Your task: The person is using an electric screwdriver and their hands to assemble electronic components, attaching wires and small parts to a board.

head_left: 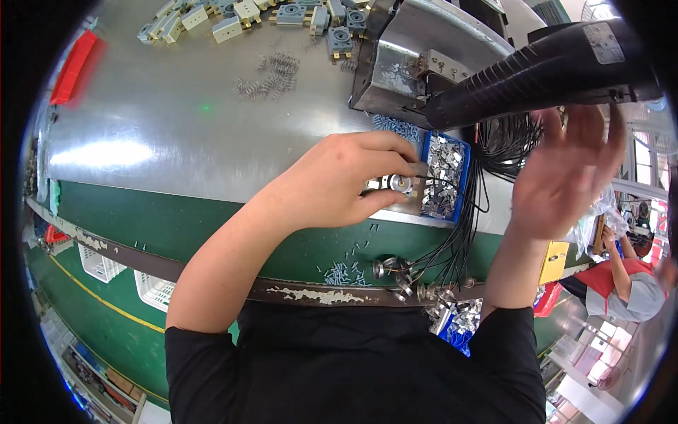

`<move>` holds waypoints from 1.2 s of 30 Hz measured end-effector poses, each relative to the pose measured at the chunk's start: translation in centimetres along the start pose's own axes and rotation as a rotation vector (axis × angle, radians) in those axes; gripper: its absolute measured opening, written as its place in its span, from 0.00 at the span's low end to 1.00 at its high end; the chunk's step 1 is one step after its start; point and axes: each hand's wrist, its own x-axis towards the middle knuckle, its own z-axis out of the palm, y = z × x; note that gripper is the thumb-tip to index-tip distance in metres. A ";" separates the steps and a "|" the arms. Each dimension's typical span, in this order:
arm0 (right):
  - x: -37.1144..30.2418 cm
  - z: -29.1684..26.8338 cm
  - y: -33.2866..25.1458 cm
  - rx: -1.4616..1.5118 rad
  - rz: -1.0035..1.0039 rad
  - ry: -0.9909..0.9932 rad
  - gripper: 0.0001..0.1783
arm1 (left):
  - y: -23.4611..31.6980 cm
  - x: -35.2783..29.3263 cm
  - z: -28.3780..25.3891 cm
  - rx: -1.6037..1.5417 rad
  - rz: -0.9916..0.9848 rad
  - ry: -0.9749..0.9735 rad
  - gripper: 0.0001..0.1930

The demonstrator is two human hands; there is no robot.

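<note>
My left hand (353,177) reaches across the bench edge, thumb and fingers closed around a small round silver part (400,185) with a black wire. The part sits at a small metal block (419,189) beside a blue tray (464,196) of small metal pieces. My right hand (568,166) is raised at the right, blurred, with its fingers stretched and apart. Its fingertips pass behind a black, ribbed, cylindrical tool (522,74), so I cannot see whether they touch it. Blue-grey screws (397,127) lie in a heap beyond my left hand.
Grey and cream switch-like housings (247,13) and loose springs (272,74) lie on the metal bench. A metal bracket (402,60) stands behind the tray. Black wires (462,244) hang over the front edge near scattered screws (344,273). Another person (625,286) works at right.
</note>
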 end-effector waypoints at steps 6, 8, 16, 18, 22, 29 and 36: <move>1.8 0.2 2.5 0.265 0.508 -0.503 0.63 | 0.0 0.2 -0.2 -0.001 -0.001 -0.005 0.15; 1.7 0.3 3.4 0.519 0.489 -0.518 0.61 | 0.1 0.4 0.0 0.016 0.006 -0.006 0.16; 5.5 2.1 3.8 0.544 0.302 -0.331 0.59 | 0.1 0.1 -0.3 0.022 0.004 -0.007 0.17; 5.7 2.2 4.1 0.534 0.253 -0.325 0.59 | 0.0 0.1 -0.3 0.022 0.002 -0.007 0.17; 5.6 2.2 4.8 0.501 0.291 -0.280 0.57 | 0.0 0.1 -0.3 0.023 -0.010 -0.012 0.17; 5.4 2.4 5.4 0.587 0.327 -0.290 0.55 | -0.2 0.2 -0.2 0.028 -0.007 -0.001 0.14; 5.4 2.6 5.1 0.565 0.324 -0.290 0.55 | 0.1 0.3 -0.5 0.018 -0.013 -0.010 0.17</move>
